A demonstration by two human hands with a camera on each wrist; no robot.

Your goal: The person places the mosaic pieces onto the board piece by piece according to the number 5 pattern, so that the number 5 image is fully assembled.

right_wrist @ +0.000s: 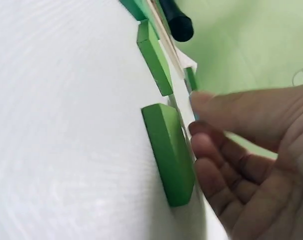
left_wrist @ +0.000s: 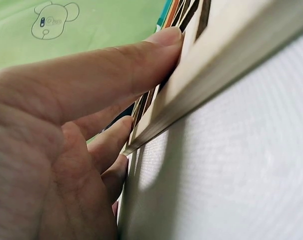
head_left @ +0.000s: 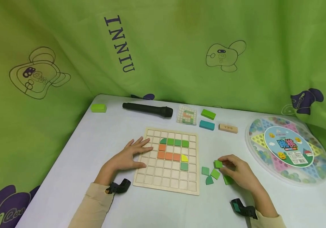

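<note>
A wooden grid board (head_left: 168, 186) lies on the table, with green, orange and yellow tiles set in some of its squares. My left hand (head_left: 128, 155) rests on the board's left edge, its fingers spread; in the left wrist view the thumb (left_wrist: 156, 50) touches the rim. Right of the board, my right hand (head_left: 238, 171) pinches a small green square tile (head_left: 217, 164) between thumb and fingers. Loose beside it lie a light green square (head_left: 215, 174), a darker green square (head_left: 205, 171) and a green quarter-round tile (head_left: 209, 180). A green block (right_wrist: 166, 155) is partly under the right hand.
At the back are a black microphone (head_left: 148, 109), a pattern card (head_left: 187, 115), a teal block (head_left: 207, 125), a wooden block (head_left: 228, 128) and green blocks (head_left: 208, 114). A round Chinese checkers set (head_left: 288, 148) stands at the right. Green curtain (head_left: 163, 47) hangs behind the table.
</note>
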